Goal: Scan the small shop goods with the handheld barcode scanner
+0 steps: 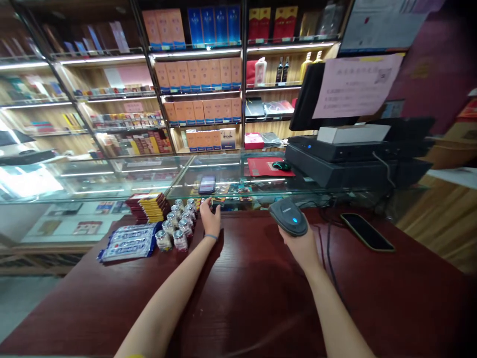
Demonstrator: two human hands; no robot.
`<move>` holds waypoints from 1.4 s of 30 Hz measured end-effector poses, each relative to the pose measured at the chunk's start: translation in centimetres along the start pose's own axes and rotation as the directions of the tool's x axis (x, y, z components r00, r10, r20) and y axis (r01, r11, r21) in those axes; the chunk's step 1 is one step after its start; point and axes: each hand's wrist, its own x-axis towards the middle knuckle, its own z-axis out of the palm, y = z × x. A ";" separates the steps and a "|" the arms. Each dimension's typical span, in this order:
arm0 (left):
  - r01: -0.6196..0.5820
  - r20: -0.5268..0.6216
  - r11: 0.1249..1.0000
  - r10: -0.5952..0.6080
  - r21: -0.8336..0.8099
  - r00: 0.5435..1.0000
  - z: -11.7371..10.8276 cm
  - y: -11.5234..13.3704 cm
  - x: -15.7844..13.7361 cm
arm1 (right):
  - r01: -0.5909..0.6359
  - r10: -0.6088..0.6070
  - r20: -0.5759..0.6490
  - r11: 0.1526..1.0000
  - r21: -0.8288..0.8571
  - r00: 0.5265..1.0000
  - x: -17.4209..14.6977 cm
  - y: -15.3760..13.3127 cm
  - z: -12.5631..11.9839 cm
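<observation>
My right hand is wrapped round a black barcode scanner with a blue light, held above the dark red counter. Beside the group of small lidded jars, my left hand reaches forward, its thumb and fingers apart with nothing visible between them. Left of the jars are a stack of red and yellow packets and several blue and white packs lying flat. Just past my left fingertips, a small device with a lit screen lies on the glass case.
A phone lies at the right, near loose cables. Behind it stand a monitor with a paper sheet and a black cash register unit. A mouse rests on a red mat. A glass display case borders the counter; stocked shelves rise beyond.
</observation>
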 end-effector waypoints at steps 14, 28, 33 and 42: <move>0.121 -0.064 0.993 -0.120 0.006 0.991 0.3 -4.4 1.7 | 0.020 -0.008 0.253 0.999 -0.049 0.968 -2.7 -2.4 3.4; 0.153 -0.005 0.987 -0.153 0.047 0.988 0.3 -3.6 1.6 | 0.065 -0.041 0.232 0.993 -0.098 0.972 -2.7 -2.4 3.7; 0.282 0.114 0.941 -0.264 -0.188 0.958 -1.1 -0.8 0.1 | 0.075 -0.050 0.217 0.991 -0.107 0.975 -2.8 -1.5 3.9; 0.787 0.614 0.227 -0.517 -0.574 0.597 -4.4 1.6 -3.0 | 0.311 -0.172 0.381 0.888 -0.340 0.909 -3.8 -2.2 3.4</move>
